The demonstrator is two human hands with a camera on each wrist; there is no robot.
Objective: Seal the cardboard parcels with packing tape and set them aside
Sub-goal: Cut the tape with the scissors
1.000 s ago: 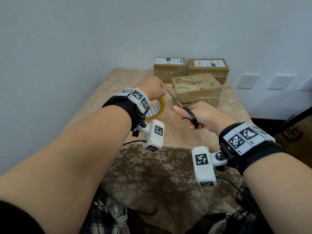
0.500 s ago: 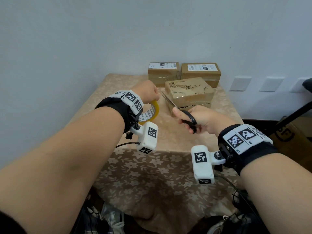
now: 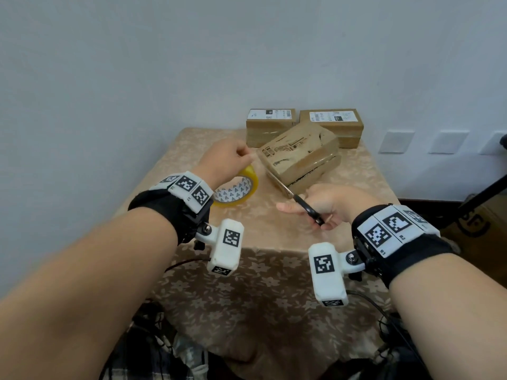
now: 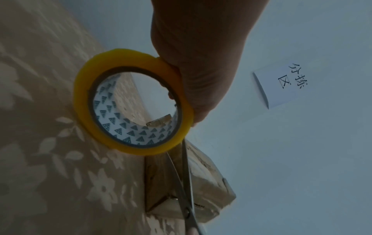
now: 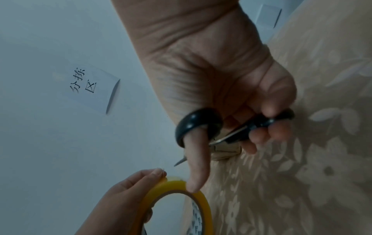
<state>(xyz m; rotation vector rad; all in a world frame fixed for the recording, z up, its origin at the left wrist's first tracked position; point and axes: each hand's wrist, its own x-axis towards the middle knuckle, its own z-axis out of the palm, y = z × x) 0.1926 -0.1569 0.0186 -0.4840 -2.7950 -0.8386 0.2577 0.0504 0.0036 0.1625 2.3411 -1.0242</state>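
Note:
A yellow tape roll hangs above the table in my left hand, whose fingers grip its rim. My right hand holds black-handled scissors, thumb through one loop, fingers through the other. The blades point toward the roll and lie across the near corner of a brown cardboard parcel. That parcel sits at an angle in the middle of the table, shiny tape over its side. Any tape strip between roll and parcel is too clear to make out.
Two labelled parcels stand side by side at the table's back edge against the wall. A floral beige cloth covers the table. A paper sign hangs on the wall. Bags and cables lie on the floor below.
The middle parcel now sits turned at an angle. My right hand with the scissors has dropped lower and nearer. The left hand still holds the roll.

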